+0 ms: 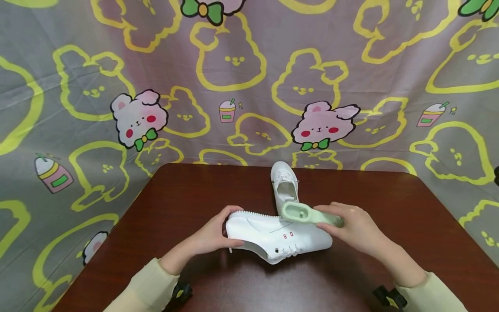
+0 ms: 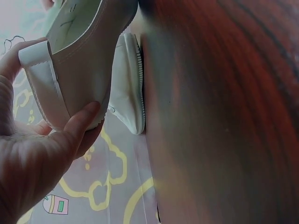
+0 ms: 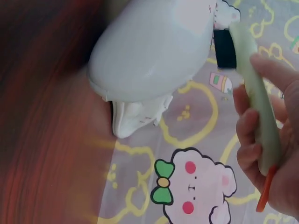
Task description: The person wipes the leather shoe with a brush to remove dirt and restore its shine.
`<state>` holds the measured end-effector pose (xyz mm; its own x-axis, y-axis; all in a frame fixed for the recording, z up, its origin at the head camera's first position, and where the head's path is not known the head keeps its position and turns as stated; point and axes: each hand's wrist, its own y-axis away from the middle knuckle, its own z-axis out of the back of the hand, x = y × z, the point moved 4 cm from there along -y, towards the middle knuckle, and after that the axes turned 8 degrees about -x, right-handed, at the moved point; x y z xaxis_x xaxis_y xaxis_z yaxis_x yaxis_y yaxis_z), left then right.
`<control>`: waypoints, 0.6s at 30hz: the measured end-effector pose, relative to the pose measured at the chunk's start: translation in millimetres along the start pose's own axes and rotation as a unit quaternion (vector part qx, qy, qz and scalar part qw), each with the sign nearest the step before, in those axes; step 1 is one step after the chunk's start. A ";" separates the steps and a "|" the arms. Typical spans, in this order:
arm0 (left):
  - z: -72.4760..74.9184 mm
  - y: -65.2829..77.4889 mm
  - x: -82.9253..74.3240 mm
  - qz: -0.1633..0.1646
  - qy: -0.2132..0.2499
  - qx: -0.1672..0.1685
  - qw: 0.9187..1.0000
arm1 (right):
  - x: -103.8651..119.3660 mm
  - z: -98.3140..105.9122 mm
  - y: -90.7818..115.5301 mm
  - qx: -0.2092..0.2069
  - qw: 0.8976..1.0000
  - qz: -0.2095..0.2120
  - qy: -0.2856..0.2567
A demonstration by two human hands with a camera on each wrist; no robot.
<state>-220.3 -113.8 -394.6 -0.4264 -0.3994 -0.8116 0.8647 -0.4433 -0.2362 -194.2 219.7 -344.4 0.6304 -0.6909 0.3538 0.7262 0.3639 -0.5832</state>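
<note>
A white lace-up shoe (image 1: 261, 234) is tilted on its side above the table, toe to the right and opening toward me. My left hand (image 1: 208, 234) grips it by the heel; in the left wrist view the thumb and fingers wrap the heel (image 2: 84, 84). In my right hand (image 1: 352, 225) is a pale green shoe brush (image 1: 296, 212), held by its handle (image 3: 257, 107). The brush head overlaps the shoe's side near the sole in the head view. Dark bristles (image 3: 225, 49) face the shoe in the right wrist view, beside its upper.
The second white shoe (image 1: 281, 175) stands upright on the brown table (image 1: 210, 186), behind the held one, toe toward the back. A patterned cloth (image 1: 249, 99) hangs along the table's far edge. An orange loop (image 3: 266, 189) hangs from the brush handle's end.
</note>
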 end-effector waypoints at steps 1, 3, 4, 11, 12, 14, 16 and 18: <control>-0.2 -0.1 0.1 0.001 0.000 0.000 1.000 | -0.6 1.1 0.3 -0.009 1.000 0.000 -0.001; -0.3 -0.3 -0.3 0.000 0.004 0.000 1.000 | 1.5 1.4 1.5 -0.013 1.000 0.011 -0.020; -0.2 -0.3 -0.6 -0.001 0.005 -0.002 1.000 | 4.2 0.6 2.4 -0.008 0.999 0.024 -0.034; 0.7 -0.9 -0.6 -0.003 0.003 -0.005 1.000 | 29.6 -13.4 9.5 0.090 0.987 0.095 -0.089; 0.7 -0.8 -0.7 -0.005 0.003 -0.004 1.000 | 30.8 -14.9 9.6 0.096 0.987 0.098 -0.082; 0.5 -0.6 -0.9 -0.006 0.003 -0.003 1.000 | 30.2 -16.2 8.4 0.098 0.988 0.097 -0.065; 0.2 -0.4 -1.2 -0.005 0.005 -0.002 1.000 | 25.8 -15.3 5.8 0.083 0.991 0.090 -0.047; 0.0 -0.2 -1.4 -0.003 0.004 -0.002 1.000 | 18.5 -13.5 2.5 0.063 0.995 0.069 -0.039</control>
<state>-219.9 -113.1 -393.4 -0.4291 -0.3898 -0.8148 0.8631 -0.4430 -0.2426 -184.4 199.5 -349.2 0.7417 -0.5809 0.3354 0.6574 0.5302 -0.5355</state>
